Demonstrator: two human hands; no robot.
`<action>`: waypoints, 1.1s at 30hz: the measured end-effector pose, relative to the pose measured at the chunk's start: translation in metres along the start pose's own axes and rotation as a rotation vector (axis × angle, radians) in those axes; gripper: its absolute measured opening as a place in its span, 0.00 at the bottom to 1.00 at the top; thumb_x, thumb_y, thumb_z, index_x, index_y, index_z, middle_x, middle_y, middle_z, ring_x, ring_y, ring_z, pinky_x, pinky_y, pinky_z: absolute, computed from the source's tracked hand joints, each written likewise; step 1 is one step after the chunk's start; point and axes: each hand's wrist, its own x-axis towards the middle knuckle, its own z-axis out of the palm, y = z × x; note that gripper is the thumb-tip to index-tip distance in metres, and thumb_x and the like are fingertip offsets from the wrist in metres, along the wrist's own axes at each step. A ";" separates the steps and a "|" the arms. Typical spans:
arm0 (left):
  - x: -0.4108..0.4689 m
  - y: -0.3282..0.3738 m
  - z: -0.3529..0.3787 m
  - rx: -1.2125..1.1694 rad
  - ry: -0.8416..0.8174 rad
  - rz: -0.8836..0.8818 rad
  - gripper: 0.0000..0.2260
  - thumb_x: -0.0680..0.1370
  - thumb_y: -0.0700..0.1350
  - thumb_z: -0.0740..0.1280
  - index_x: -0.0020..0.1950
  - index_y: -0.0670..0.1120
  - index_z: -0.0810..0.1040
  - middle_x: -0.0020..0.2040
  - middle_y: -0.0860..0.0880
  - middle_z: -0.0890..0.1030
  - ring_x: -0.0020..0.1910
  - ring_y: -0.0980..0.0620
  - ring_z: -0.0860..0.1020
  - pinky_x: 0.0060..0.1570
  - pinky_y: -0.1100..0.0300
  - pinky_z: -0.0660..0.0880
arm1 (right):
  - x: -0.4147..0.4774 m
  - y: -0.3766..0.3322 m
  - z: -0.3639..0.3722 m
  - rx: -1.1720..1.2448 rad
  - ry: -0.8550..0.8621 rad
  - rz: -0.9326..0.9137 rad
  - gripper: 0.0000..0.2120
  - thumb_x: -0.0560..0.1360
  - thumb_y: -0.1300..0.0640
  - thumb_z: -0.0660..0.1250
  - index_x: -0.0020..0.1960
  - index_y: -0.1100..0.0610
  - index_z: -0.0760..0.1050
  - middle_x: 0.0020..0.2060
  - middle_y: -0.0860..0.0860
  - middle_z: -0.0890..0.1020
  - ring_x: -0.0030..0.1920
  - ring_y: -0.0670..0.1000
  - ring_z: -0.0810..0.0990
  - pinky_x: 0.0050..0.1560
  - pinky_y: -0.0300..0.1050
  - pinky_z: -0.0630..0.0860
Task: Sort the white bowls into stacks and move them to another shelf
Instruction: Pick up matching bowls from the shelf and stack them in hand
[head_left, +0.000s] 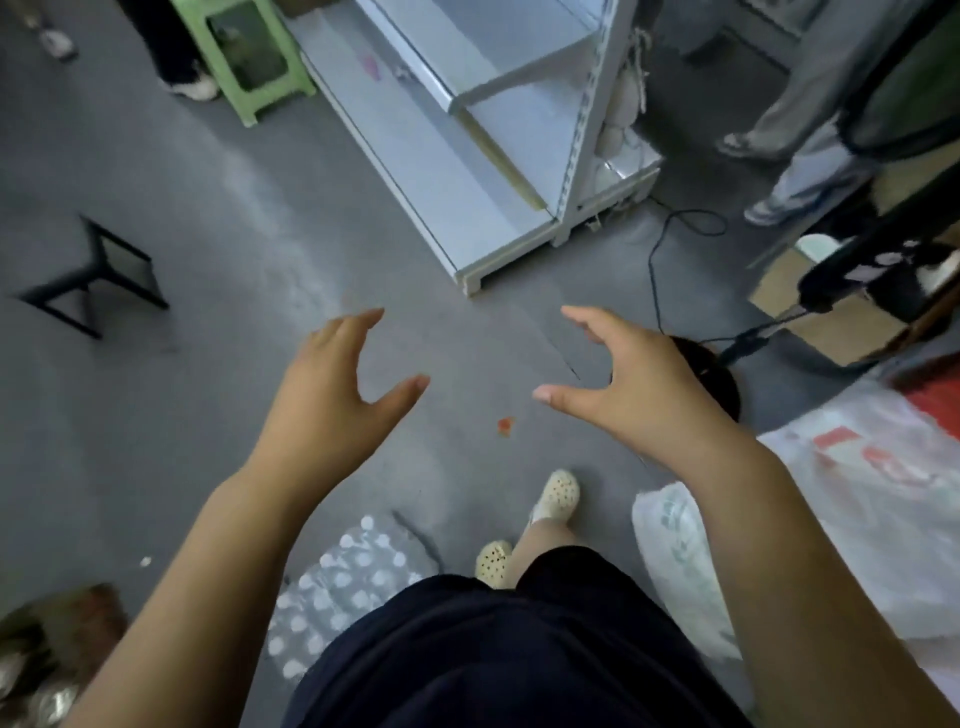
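I log two hands, left hand (332, 400) and right hand (641, 387), both spread, near one white shelf unit (431, 156).

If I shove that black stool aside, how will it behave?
The black stool looks thin-framed, so probably light and stiff. On this smooth floor it should slide, though a high push might tip it.

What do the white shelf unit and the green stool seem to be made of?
White shelf unit: probably painted sheet metal, matte; thin folded edges, perforated upright. Green stool: likely moulded plastic, from its uniform colour and chunky legs; blur leaves it uncertain.
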 end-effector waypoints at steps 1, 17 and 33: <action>0.005 -0.006 -0.002 -0.003 0.009 -0.036 0.33 0.77 0.58 0.73 0.79 0.49 0.68 0.75 0.49 0.73 0.75 0.47 0.70 0.68 0.57 0.65 | 0.016 -0.006 0.002 -0.005 -0.040 -0.020 0.39 0.71 0.46 0.79 0.78 0.47 0.66 0.72 0.48 0.73 0.71 0.46 0.71 0.56 0.27 0.63; 0.203 -0.006 -0.088 -0.064 0.416 -0.238 0.33 0.77 0.57 0.74 0.79 0.51 0.67 0.76 0.53 0.71 0.76 0.52 0.68 0.69 0.61 0.61 | 0.300 -0.109 -0.064 -0.053 -0.117 -0.425 0.38 0.71 0.43 0.78 0.76 0.44 0.67 0.73 0.43 0.73 0.72 0.45 0.72 0.71 0.44 0.69; 0.392 -0.102 -0.215 -0.037 0.359 -0.022 0.35 0.76 0.59 0.74 0.80 0.52 0.66 0.76 0.55 0.71 0.75 0.55 0.68 0.69 0.63 0.62 | 0.476 -0.260 -0.043 0.009 0.034 -0.408 0.37 0.73 0.44 0.77 0.78 0.45 0.66 0.74 0.42 0.71 0.69 0.41 0.70 0.71 0.42 0.68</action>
